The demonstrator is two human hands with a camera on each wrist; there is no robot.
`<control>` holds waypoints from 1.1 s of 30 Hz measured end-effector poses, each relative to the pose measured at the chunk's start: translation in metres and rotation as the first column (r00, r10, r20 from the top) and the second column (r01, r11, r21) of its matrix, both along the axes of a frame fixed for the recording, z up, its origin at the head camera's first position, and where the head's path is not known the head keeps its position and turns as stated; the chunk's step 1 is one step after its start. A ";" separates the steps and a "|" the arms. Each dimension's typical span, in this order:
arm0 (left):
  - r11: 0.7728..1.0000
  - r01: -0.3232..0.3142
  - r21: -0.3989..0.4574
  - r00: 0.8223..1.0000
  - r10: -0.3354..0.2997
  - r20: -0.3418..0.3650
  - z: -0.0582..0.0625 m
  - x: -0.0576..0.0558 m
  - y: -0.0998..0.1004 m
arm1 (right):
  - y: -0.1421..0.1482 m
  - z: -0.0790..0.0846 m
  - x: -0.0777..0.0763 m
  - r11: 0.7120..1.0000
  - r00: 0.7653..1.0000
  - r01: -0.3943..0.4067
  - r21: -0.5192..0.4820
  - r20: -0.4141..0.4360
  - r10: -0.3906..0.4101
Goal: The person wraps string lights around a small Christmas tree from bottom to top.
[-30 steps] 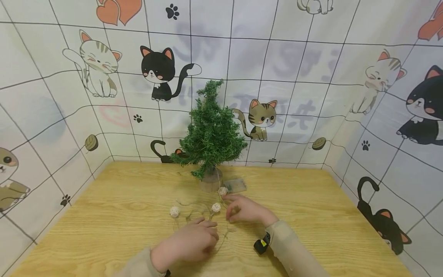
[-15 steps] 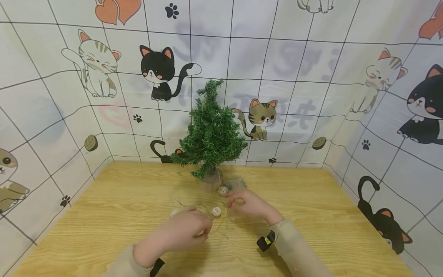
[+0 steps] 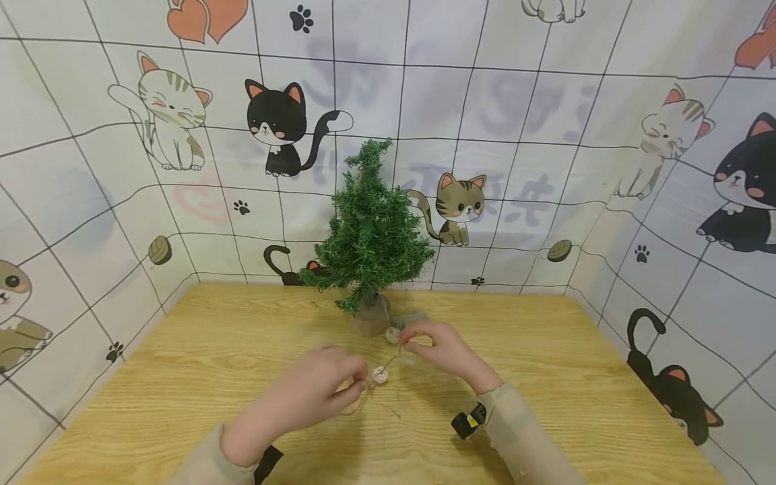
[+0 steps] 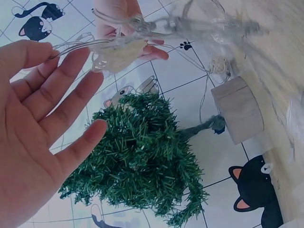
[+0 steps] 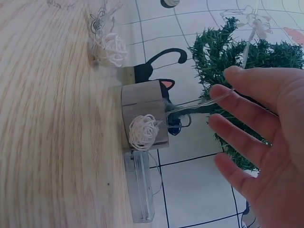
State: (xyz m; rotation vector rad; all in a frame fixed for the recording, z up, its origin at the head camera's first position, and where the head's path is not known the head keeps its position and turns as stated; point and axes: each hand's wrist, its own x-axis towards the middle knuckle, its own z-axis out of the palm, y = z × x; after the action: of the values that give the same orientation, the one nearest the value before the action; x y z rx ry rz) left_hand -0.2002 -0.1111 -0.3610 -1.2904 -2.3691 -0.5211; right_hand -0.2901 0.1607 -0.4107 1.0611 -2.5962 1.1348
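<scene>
The string (image 3: pixel 394 359) runs between the two hands, just above or at the table; one woven ball (image 3: pixel 380 375) sits on it near the left fingertips. The left hand (image 3: pixel 318 387) pinches the wire between thumb and forefinger, its other fingers spread in the left wrist view. The right hand (image 3: pixel 444 348) pinches another stretch between thumb and forefinger, other fingers loose. A second ball (image 3: pixel 393 335) is just beside the right fingertips, near the tree's wooden block (image 3: pixel 368 322), and from there the wire goes up to the trunk; whether it is fastened there I cannot tell

Beyond both hands stands the tree (image 3: pixel 371 232), upright. Behind the right hand, partly hidden, lies a clear box (image 5: pixel 140 187). The table (image 3: pixel 212 357) spreads under the hands, and past the tree hangs a cat-print cloth (image 3: pixel 509 108)

As for progress, it looks early: the wire reaches the trunk and a length is drawn between the hands, yet no balls show on the branches. The part by the left hand looks bunched, so the sorting out seems unfinished
</scene>
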 end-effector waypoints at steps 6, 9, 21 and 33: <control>0.998 -0.037 0.056 0.999 0.039 -0.031 0.006 0.000 -0.004 | -0.002 0.004 0.003 0.998 0.997 0.068 -0.017 -0.025 -0.069; 0.994 -0.064 0.091 0.997 0.068 -0.042 0.008 -0.002 -0.007 | -0.004 0.008 0.003 0.996 0.995 0.082 -0.035 -0.047 -0.084; 0.943 -0.206 0.261 0.978 0.197 0.061 0.023 -0.003 -0.012 | -0.021 0.022 0.000 0.986 0.978 0.100 -0.133 -0.172 -0.122; 0.888 -0.200 0.414 0.976 0.143 0.165 0.028 -0.002 -0.014 | -0.043 0.019 0.009 0.995 0.994 0.034 -0.095 -0.103 -0.044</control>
State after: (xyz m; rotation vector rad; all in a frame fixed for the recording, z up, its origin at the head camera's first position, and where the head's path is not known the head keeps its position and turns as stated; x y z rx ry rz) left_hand -0.2026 -0.1249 -0.3326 -0.8606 -2.2632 -1.0293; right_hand -0.2814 0.1179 -0.3919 1.0174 -2.4471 1.1469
